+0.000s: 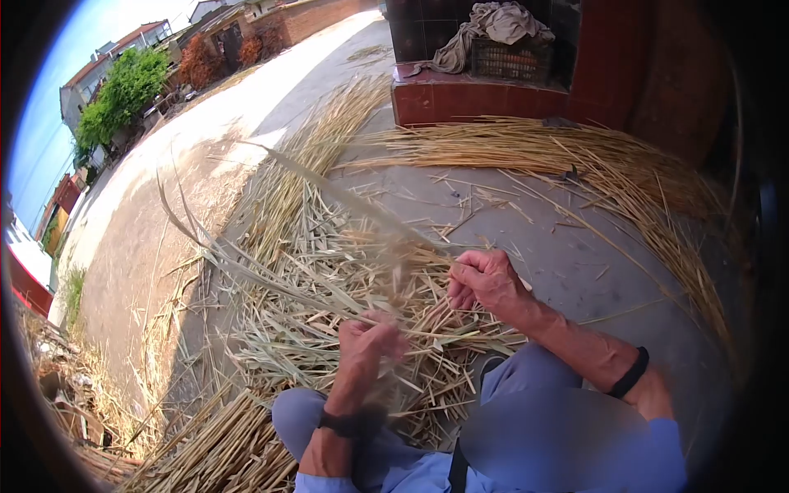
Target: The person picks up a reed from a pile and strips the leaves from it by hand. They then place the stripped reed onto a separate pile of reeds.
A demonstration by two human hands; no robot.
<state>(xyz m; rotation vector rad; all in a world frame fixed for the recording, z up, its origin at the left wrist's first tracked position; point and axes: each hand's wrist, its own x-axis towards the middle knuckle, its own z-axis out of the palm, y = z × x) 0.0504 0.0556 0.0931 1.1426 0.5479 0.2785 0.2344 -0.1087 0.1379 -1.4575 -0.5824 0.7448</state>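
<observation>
A person sits on the ground, both hands closed on one long reed stalk [353,201] that slants up to the left. The right hand [481,279] is a fist around it; the left hand [370,341], blurred, grips nearer the knees. Stripped leaves [329,287] litter the ground below. Behind, a dark crate [509,59] holds crumpled cloth [493,25], beside a reed bundle [575,156].
</observation>
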